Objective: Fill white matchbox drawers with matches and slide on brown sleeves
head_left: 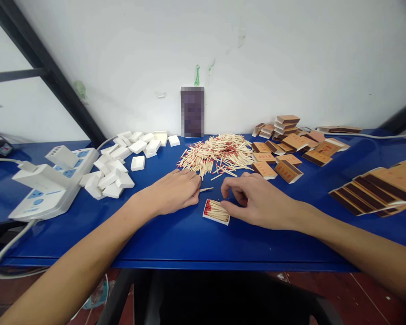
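Observation:
A small white matchbox tray (216, 221) lies on the blue table, filled with red-tipped matches (217, 211). My left hand (177, 192) rests just beyond the tray's left side, palm down, its fingers closed. From between its thumb and fingers a matchstick (206, 189) sticks out to the right. At the tray's right side is my right hand (257, 201), thumb and curved forefinger apart with nothing visible between them. Its thumb tip is at the tray's right edge; I cannot tell whether it presses on the matches. Behind both hands spreads a heap of loose matches (219, 153).
White trays (112, 167) are piled at left, beside a power strip (59, 189) with plugged-in chargers. Brown matchbox sleeves (292, 144) lie scattered at right, with a fanned row of sleeves (379, 187) nearer. A pixelated dark panel (192, 113) stands against the wall.

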Tool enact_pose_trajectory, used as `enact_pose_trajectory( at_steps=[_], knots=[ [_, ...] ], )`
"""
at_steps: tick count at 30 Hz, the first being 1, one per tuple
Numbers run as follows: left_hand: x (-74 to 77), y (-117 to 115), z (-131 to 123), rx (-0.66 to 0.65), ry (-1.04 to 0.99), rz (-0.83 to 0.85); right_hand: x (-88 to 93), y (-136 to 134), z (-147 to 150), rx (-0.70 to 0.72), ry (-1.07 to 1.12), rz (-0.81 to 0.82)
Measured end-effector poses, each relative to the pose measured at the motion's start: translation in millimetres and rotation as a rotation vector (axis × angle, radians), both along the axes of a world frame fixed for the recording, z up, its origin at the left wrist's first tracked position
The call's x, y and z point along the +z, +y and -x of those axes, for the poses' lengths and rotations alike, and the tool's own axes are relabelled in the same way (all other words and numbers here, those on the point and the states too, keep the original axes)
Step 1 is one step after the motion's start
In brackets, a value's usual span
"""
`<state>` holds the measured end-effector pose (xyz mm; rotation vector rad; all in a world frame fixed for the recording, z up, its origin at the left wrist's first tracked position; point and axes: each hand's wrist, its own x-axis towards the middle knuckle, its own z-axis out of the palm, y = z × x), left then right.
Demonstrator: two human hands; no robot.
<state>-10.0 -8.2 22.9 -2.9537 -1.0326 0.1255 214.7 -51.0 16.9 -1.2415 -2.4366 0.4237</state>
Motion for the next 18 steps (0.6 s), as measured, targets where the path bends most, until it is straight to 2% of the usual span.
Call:
enact_pose_trajectory(
  at_steps=[5,8,10,14,18],
  knots=[
    [9.1,-2.3,2.3,-0.064,-0.140,0.073,-2.3,10.0,-7.3,-0.091,0.162,-0.063],
    [14.2,-11.6,-4.3,-0.116,-0.217,0.147,0.4,13.5,-12.2,-0.085,0.193,-0.109],
    [14.4,-18.3,-10.4,-0.161,-0.226,0.174,3.9,13.0,-14.6,-0.004,0.188,-0.088],
    [8.6,-24.7,-18.3,-0.224,-0.207,0.169,10.5,9.0,-16.6,0.260,0.069,0.011],
    [4.2,-22.7,-16.9,-0.241,-0.203,0.165,9.5,7.9,-15.3,0.337,-0.011,0.081]
  ],
)
